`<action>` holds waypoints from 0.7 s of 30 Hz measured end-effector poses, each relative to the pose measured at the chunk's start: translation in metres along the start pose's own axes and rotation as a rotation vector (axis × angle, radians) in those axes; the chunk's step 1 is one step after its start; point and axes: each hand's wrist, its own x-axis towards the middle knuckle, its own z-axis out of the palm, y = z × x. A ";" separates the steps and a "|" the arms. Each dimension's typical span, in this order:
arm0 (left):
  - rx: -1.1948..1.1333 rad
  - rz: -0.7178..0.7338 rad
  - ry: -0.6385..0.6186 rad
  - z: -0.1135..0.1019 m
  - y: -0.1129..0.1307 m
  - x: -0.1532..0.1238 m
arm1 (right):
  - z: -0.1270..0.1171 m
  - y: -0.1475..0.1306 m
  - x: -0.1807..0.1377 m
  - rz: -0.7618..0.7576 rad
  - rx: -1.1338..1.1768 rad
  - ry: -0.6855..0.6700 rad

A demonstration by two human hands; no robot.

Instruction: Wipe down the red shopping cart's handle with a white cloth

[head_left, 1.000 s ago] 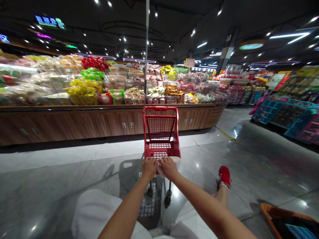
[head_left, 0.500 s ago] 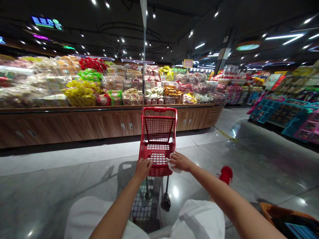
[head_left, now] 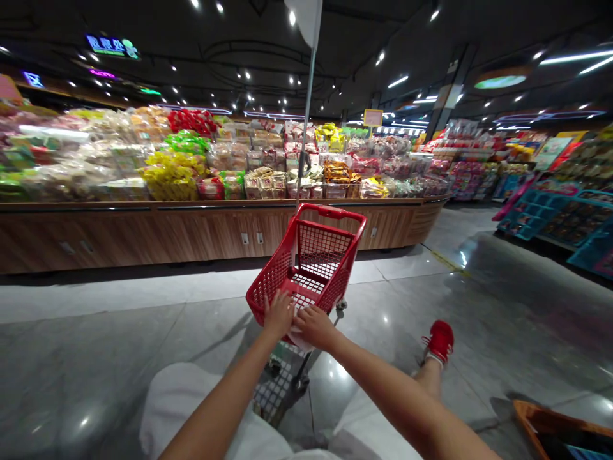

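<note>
A small red shopping cart (head_left: pixel 311 287) stands in front of me, turned at an angle, its handle bar on the far side. Its basket of plastic grid has nothing in it that I can see. My left hand (head_left: pixel 280 314) grips the near rim, fingers reaching over the edge into the basket. Close beside it, my right hand (head_left: pixel 316 327) is closed on a white cloth (head_left: pixel 301 340) pressed against the same rim. Most of the cloth is hidden under the fingers. A thin pole (head_left: pixel 309 96) rises from the cart with a white flag at its top.
A long wooden counter (head_left: pixel 215 233) heaped with bagged snacks runs behind the cart. An orange-rimmed container (head_left: pixel 527 421) sits at the lower right, near my red shoe (head_left: pixel 439 342). Blue display racks (head_left: pixel 541 214) stand at the right. The floor (head_left: pixel 407 287) is shiny grey.
The cart has swung round, its near end going left and its handle to the right. My right hand has moved left, close to my left hand, with the cloth still in it.
</note>
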 end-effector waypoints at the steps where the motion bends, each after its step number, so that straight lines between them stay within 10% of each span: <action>1: -0.035 0.024 -0.017 0.001 0.006 -0.004 | -0.004 0.006 -0.002 -0.060 0.015 -0.018; 5: -0.082 0.106 -0.063 0.003 0.019 -0.015 | -0.023 0.057 -0.016 -0.176 0.022 -0.098; 11: -0.048 0.154 -0.065 0.010 0.038 -0.005 | -0.046 0.126 -0.026 0.041 -0.078 -0.247; 21: 0.049 0.047 -0.078 -0.001 0.027 0.015 | -0.019 0.092 -0.015 0.144 -0.130 -0.093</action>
